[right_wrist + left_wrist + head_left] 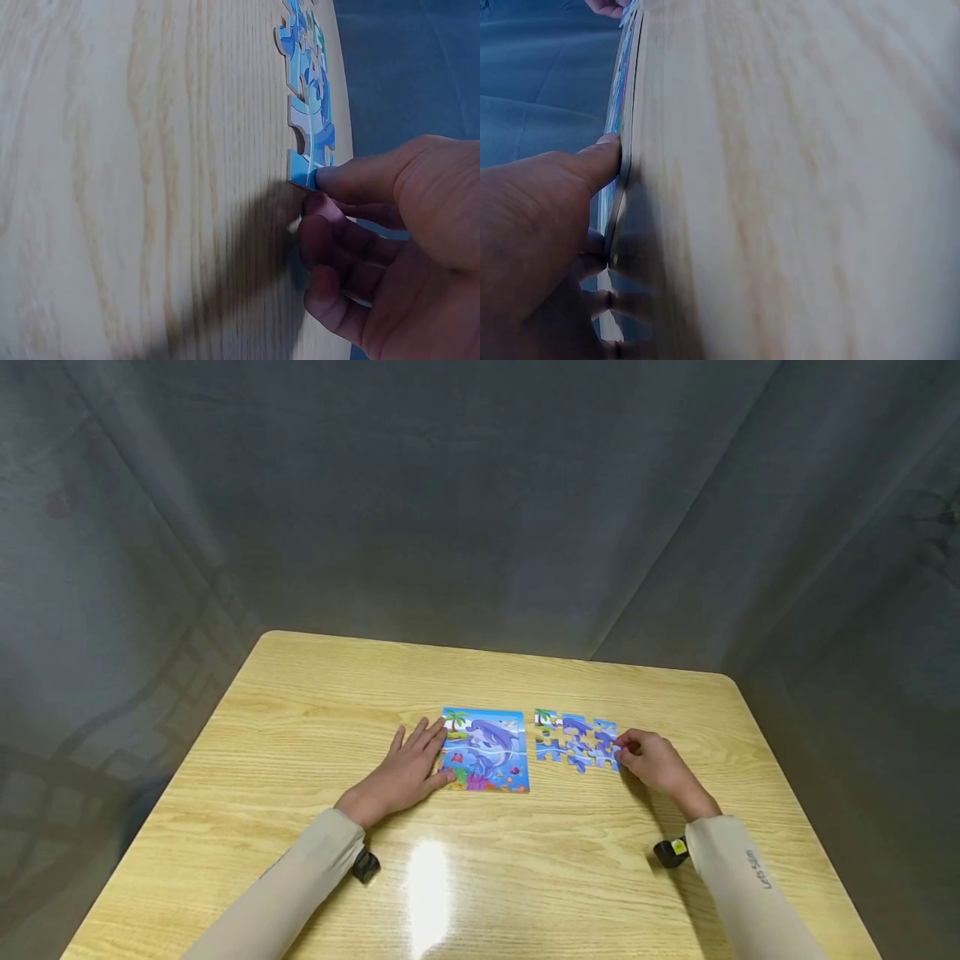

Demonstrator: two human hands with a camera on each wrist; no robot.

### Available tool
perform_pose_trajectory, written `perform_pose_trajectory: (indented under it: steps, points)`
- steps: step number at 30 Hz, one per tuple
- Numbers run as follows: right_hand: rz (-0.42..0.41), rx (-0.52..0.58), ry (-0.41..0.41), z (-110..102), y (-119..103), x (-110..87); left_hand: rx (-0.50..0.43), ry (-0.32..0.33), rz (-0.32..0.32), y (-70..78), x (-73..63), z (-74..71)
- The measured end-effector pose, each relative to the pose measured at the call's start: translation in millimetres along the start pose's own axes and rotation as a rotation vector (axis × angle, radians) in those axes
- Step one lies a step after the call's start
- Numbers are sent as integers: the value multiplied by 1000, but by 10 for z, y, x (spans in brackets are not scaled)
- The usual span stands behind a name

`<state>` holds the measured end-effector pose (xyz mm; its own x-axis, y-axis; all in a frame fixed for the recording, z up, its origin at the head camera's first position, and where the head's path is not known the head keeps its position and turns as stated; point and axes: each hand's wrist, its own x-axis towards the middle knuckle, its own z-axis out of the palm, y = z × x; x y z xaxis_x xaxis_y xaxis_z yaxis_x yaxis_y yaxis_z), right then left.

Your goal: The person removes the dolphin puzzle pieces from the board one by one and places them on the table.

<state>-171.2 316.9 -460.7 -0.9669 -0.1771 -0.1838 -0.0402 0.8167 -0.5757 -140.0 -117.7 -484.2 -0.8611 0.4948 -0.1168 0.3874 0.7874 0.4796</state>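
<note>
A square puzzle board [487, 750] with a dolphin, palm tree and coral picture lies on the table. My left hand [403, 774] lies flat with fingers spread at the board's left side, its thumb [602, 161] over the near-left corner and edge. To the right of the board, several loose jigsaw pieces [576, 727] sit close together in rows, printed with parts of a dolphin scene. At the right end of these, my right hand [654, 762] pinches a blue puzzle piece [304, 166] between thumb and index finger, the other fingers curled beneath.
The wooden table [480, 877] has rounded far corners, and grey curtains [465, 510] hang behind it and at both sides. A small dark camera is strapped at each wrist. A bright light reflection [427, 893] shows on the near tabletop.
</note>
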Motion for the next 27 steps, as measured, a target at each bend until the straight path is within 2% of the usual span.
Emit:
perform_pose_trajectory:
  steps: [14,22,27]
  points:
    - [12,-3,43,17,-36,-15,-1,-7,-2,-4,-3,4]
    - [-49,44,48,93,-302,50,-5,-25,-8,5,-9,-29]
    - [-94,67,11,189,-545,123,-3,-25,-11,4,1,-30]
